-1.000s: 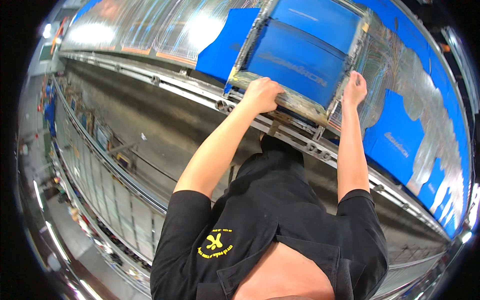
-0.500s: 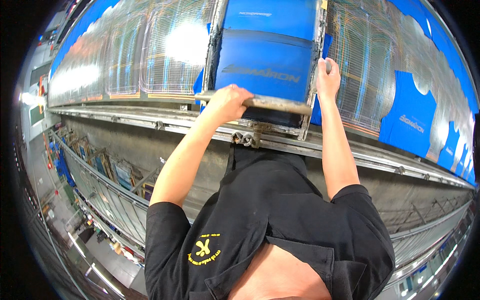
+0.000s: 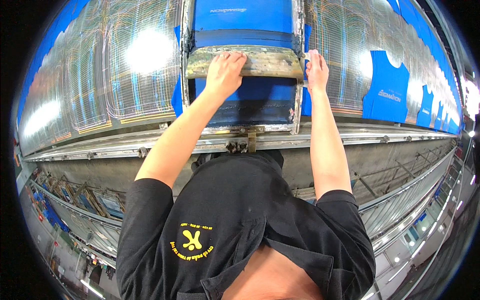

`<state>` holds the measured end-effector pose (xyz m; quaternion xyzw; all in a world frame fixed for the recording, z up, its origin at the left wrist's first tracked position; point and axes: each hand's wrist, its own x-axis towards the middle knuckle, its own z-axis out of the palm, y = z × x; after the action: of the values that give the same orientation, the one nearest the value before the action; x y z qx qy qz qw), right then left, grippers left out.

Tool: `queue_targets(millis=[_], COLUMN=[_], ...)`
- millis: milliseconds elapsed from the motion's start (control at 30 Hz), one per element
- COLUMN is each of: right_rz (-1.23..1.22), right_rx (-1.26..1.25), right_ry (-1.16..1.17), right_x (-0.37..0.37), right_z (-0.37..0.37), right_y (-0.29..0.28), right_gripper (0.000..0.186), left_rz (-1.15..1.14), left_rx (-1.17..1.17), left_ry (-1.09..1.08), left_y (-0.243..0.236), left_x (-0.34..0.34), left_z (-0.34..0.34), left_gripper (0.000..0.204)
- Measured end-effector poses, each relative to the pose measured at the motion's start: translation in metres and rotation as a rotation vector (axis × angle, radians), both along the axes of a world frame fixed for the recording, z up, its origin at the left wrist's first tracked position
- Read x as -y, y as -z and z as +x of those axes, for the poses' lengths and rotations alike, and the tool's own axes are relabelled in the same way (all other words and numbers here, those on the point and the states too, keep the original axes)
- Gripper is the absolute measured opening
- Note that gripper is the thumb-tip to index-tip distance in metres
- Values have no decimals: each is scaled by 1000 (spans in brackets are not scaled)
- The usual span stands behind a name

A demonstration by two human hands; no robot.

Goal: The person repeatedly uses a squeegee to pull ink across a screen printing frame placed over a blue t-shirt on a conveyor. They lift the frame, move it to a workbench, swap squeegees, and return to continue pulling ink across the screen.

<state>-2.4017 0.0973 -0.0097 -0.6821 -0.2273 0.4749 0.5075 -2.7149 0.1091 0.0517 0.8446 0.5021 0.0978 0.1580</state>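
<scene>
Tan squeegee (image 3: 272,64) clamped in left grip (image 3: 226,75); right grip (image 3: 317,75) beside frame (image 3: 296,107), closure unclear; apparently mid-stroke; next move needs even pressure.

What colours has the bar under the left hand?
The bar is mottled tan and olive, head view.

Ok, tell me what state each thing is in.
Rectangular grey screen frame: ink-smeared.
Wide mottled squeegee: set across the frame, stained.
Left hand: gripping the squeegee.
Right hand: partly curled beside the frame, contact unclear.
Blue sleeveless fabric piece: flat, printed.
Long shiny table: partly covered.
</scene>
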Motion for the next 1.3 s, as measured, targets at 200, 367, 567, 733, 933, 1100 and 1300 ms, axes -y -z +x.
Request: queue_targets(millis=[200,367,567,733,933,1100,1300], right_rz=[4,58,91,96,107,132,-18], right_rx=[-2,16,-134,-6,103,-65,108], right_ry=[7,-27,-78,-104,-98,-77,-40], right_x=[0,2,4,3,3,2,4], right_z=[-9,0,10,15,14,13,4], right_y=[-17,-7,7,20,25,16,-8], right_gripper=[36,40,46,51,49,44,50], left_rz=[-186,-151,-108,-121,-106,-122,-240], left_rx=[-29,-3,-9,-48,20,-119,-129], left_ry=[80,18,-28,28,46,47,115], left_y=[-12,-6,-3,-19,-50,-45,-30], left_x=[-62,-41,118,161,79,-42,-99], left_z=[-2,2,-3,-9,-7,7,6], left_gripper=[34,38,62,61,52,40,39])
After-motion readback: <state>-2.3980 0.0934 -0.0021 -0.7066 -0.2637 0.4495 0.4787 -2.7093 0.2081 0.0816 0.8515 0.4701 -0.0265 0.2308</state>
